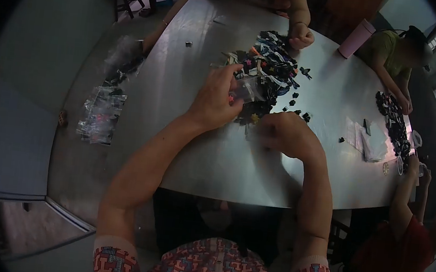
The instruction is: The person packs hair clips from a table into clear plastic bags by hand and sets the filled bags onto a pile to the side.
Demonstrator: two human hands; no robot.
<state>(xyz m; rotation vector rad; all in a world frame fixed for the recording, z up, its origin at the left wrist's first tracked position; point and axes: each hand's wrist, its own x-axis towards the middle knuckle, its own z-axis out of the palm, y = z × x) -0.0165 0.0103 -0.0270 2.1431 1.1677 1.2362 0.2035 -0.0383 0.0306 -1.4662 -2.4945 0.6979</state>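
My left hand [214, 97] grips a small clear plastic bag [248, 90] between thumb and fingers, above the near side of a pile. What the bag holds, if anything, is hard to make out. To its right, my right hand [290, 134] is curled low over the metal table, fingertips blurred by motion; whatever they pinch is not visible. The pile [276, 62] consists of small, mostly black pieces that look like hair ties, with white, orange and pink bits among them. Several small black pieces [295, 96] lie loose to the right of it.
Across the metal table [198, 171] sits a person in orange, one hand [301, 37] beside the pile. A pink bottle [357, 39] stands at the far right. Two people work along the right edge by another dark pile [392, 120] and clear bags [368, 144]. Filled bags [104, 116] lie at left.
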